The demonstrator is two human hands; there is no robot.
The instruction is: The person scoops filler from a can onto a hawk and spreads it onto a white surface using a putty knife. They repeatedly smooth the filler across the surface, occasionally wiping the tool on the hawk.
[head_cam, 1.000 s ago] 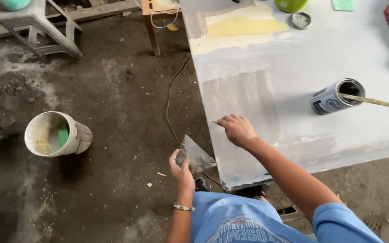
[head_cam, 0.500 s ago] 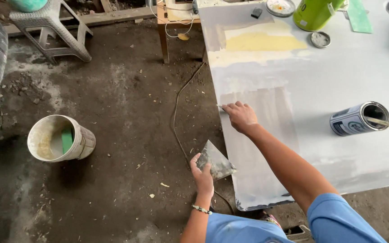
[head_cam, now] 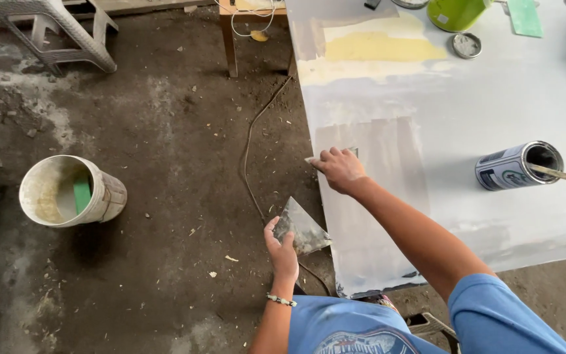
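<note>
My right hand (head_cam: 339, 170) presses a small flat scraper, mostly hidden under the fingers, against the left edge of a large pale grey board (head_cam: 492, 98), on a band of darker grey filler. My left hand (head_cam: 282, 250) hangs beside the board's edge over the dirt floor, gripping a triangular trowel plate (head_cam: 304, 227) smeared with grey putty. A yellowish patch (head_cam: 381, 47) marks the board's far end.
An open paint can (head_cam: 517, 166) with a stir stick lies on the board at right. A green jug (head_cam: 454, 13) and round lid (head_cam: 466, 44) sit far off. A white bucket (head_cam: 67, 191) stands left; a cable (head_cam: 250, 151) crosses the floor; a plastic stool (head_cam: 54, 29) stands far left.
My right hand has slid further up the board's left edge with the scraper. My left hand stays beside the board holding the trowel plate. The camera view has shifted a little.
</note>
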